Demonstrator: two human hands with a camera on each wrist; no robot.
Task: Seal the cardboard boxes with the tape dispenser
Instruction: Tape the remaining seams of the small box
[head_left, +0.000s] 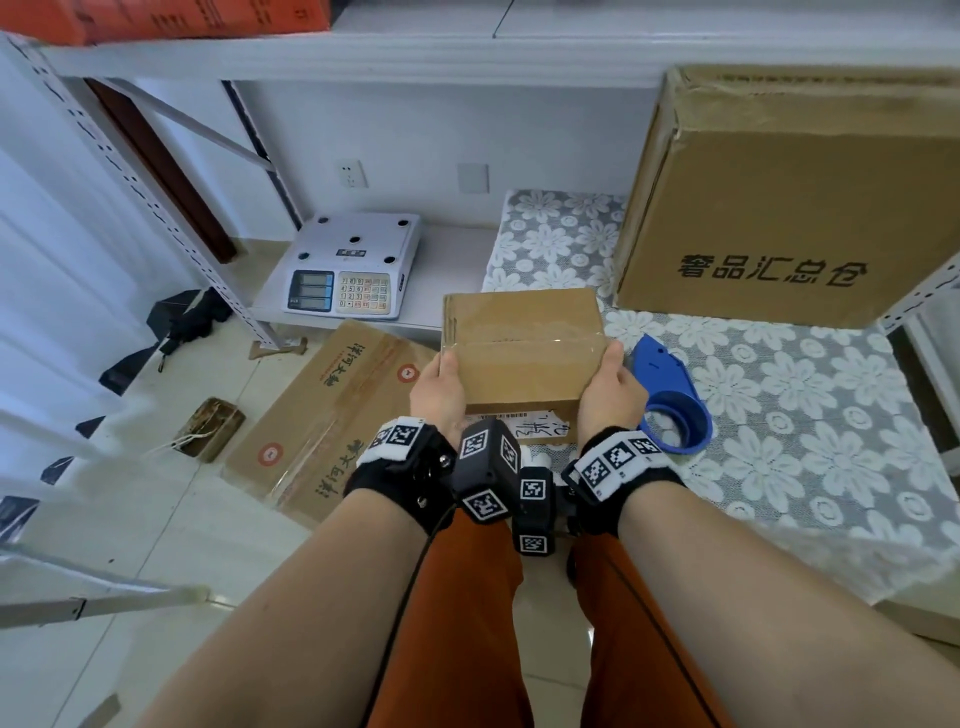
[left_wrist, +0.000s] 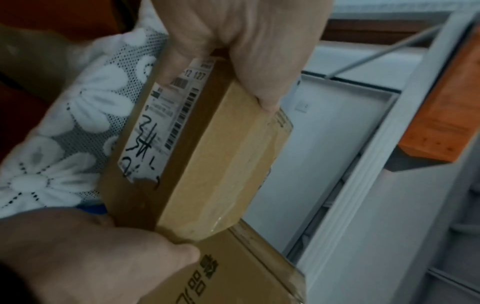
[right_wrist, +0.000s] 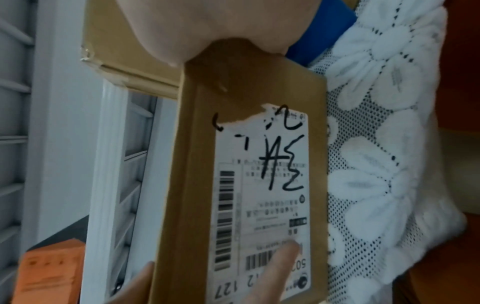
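A small cardboard box (head_left: 524, 364) is held up over the near edge of the floral table, clear tape running along its top seam. My left hand (head_left: 440, 387) grips its left end, and my right hand (head_left: 609, 385) grips its right end, thumbs on top. The side facing me carries a torn white shipping label (right_wrist: 262, 195) with black handwriting. In the left wrist view, my left hand (left_wrist: 233, 45) clasps the box (left_wrist: 207, 156); in the right wrist view, my right hand (right_wrist: 207, 28) does. The blue tape dispenser (head_left: 670, 395) lies on the cloth just right of my right hand.
A large printed cardboard box (head_left: 789, 208) stands at the back right of the floral tablecloth (head_left: 810, 415). A flattened carton (head_left: 332, 415) lies on the tiled floor to the left, and a white weighing scale (head_left: 353, 270) sits on a low shelf behind it.
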